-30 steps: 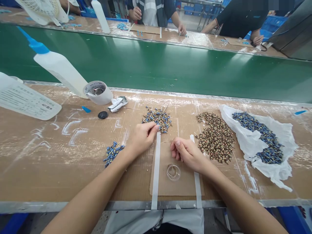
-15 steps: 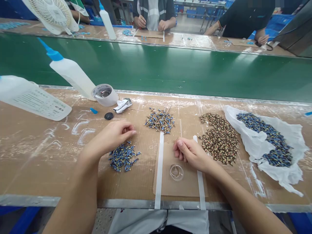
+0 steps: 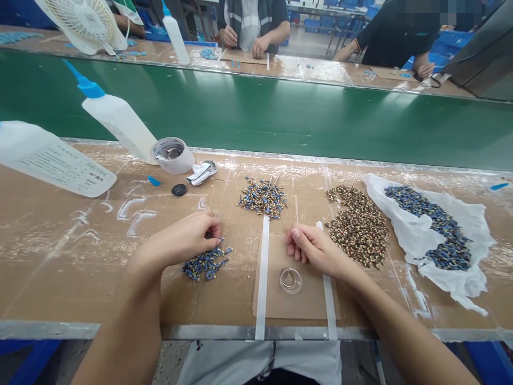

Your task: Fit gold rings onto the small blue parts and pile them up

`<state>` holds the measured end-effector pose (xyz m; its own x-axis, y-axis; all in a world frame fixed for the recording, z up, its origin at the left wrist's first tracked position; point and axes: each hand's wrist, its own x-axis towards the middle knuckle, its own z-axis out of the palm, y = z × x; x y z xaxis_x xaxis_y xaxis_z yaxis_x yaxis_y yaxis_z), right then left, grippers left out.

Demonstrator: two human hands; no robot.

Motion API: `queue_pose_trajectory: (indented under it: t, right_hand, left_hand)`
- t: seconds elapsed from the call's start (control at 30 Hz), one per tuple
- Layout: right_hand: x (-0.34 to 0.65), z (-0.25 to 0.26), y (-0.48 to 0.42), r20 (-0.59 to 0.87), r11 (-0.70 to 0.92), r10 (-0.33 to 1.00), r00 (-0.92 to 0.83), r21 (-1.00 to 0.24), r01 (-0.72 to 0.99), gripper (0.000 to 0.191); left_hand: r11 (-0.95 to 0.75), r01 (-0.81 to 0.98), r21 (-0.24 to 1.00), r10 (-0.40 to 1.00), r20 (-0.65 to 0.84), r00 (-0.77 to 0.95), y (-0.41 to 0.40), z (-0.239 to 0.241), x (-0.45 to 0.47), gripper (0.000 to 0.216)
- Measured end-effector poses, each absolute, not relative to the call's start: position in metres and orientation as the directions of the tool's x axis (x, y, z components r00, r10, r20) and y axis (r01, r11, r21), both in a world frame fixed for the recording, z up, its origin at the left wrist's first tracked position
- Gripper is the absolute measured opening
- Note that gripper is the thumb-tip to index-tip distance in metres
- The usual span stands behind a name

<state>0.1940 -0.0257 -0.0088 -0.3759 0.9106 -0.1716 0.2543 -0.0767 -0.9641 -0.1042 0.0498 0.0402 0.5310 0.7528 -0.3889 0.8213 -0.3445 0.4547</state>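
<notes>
Workbench (image 3: 60,278), front centre: a card sheet (image 3: 296,307) lay taped down, with a left strip (image 3: 262,278) and a right strip (image 3: 329,310) along its edges.
- On the sheet sat a small dish (image 3: 290,279), with the right hand (image 3: 316,248) resting just behind it.
- Left of the sheet lay the near pile (image 3: 206,263), with the left hand (image 3: 180,240) on its rear edge.
- Behind the left strip lay the middle pile (image 3: 262,198).
- Right of the sheet lay the ring pile (image 3: 358,224).
- Further right a bag (image 3: 460,278) was spread flat, with the far pile (image 3: 428,224) on it.
- At rear left stood a tape roll (image 3: 173,155), with a squeeze bottle (image 3: 116,120) leaning behind it and a large bottle (image 3: 48,158) lying at far left.
- A cap (image 3: 179,189) and a crumpled scrap (image 3: 202,172) lay before the roll.

Behind the bench ran the conveyor belt (image 3: 256,117). Beyond it stood a second bench (image 3: 320,64), with a fan (image 3: 86,24) at its left.
</notes>
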Motion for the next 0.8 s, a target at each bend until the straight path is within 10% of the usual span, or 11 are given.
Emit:
queue_pose_trajectory:
  t: [0.23,0.47,0.8]
  right_hand:
    - [0.202,-0.003,-0.02,-0.091,0.001,0.944,-0.318,-0.961,0.277,0.04]
    - [0.261,0.004,0.003,0.28,0.05,0.907,0.314,-0.813,0.58,0.028]
    - [0.273,-0.014,0.009,0.4,0.079,0.909,0.113,-0.433,0.898,0.02]
  left_hand:
    - [-0.315,0.785,0.533,0.786,-0.317,0.53,0.052,0.055,-0.097,0.013]
    - [-0.329,0.712,0.62,0.825,-0.178,0.536,0.053,0.041,-0.075,0.02]
    - [-0.475,0.69,0.546,0.761,-0.139,0.634,0.045,0.025,-0.059,0.021]
